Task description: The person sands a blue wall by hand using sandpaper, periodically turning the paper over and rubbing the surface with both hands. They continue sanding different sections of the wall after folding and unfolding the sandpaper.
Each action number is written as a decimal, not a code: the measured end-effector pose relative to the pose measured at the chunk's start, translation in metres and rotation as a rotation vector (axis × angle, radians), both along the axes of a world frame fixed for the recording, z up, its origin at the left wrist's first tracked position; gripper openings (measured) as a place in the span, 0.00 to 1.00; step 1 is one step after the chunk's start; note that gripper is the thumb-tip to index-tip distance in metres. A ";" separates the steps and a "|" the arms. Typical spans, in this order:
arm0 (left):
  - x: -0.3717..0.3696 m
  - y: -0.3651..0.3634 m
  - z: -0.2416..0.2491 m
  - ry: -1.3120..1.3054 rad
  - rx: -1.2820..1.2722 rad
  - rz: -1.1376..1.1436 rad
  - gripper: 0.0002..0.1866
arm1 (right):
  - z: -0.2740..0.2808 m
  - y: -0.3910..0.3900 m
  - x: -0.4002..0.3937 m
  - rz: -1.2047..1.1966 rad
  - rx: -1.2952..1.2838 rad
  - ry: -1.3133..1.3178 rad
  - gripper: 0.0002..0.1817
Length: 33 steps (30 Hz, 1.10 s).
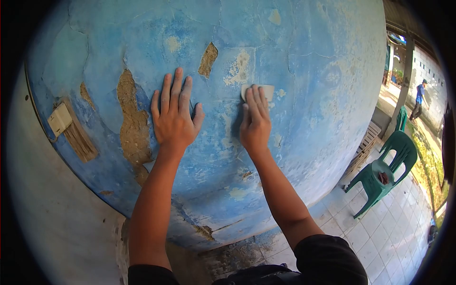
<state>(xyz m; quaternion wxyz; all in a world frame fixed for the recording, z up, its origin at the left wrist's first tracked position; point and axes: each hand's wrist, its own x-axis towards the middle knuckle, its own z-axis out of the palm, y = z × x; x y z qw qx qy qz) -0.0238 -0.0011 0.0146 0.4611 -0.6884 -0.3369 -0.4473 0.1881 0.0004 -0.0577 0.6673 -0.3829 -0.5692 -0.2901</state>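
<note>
My left hand (176,116) lies flat against the blue wall (209,142), fingers spread and holding nothing. It rests just right of a long patch of bare brown plaster (130,114). To the right, my right hand (256,118) presses a pale sheet that looks like sandpaper (267,91) against the wall, with its fingers together over it. The sheet's far side and whatever my palm covers are hidden. Flaking and whitish worn paint surround both hands, and a smaller bare patch (208,60) sits above and between them.
A white switch box (60,118) on a wooden strip is fixed at the left wall edge. Green plastic chairs (380,173) stand on the tiled floor (361,232) at right, one with a dark reddish item on its seat. A person (419,99) is outside, far right.
</note>
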 end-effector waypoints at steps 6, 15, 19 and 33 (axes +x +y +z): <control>-0.001 -0.001 -0.001 -0.022 -0.008 0.000 0.37 | 0.000 -0.015 -0.039 0.169 -0.072 -0.154 0.26; 0.000 -0.002 0.000 -0.016 -0.010 0.010 0.35 | 0.000 0.008 -0.018 -0.042 0.026 0.203 0.24; -0.004 0.001 0.000 0.002 0.018 -0.022 0.35 | -0.003 -0.013 -0.023 0.141 -0.063 -0.224 0.25; -0.004 -0.003 0.000 -0.006 0.015 -0.027 0.33 | 0.023 0.012 0.003 -0.008 0.038 -0.219 0.24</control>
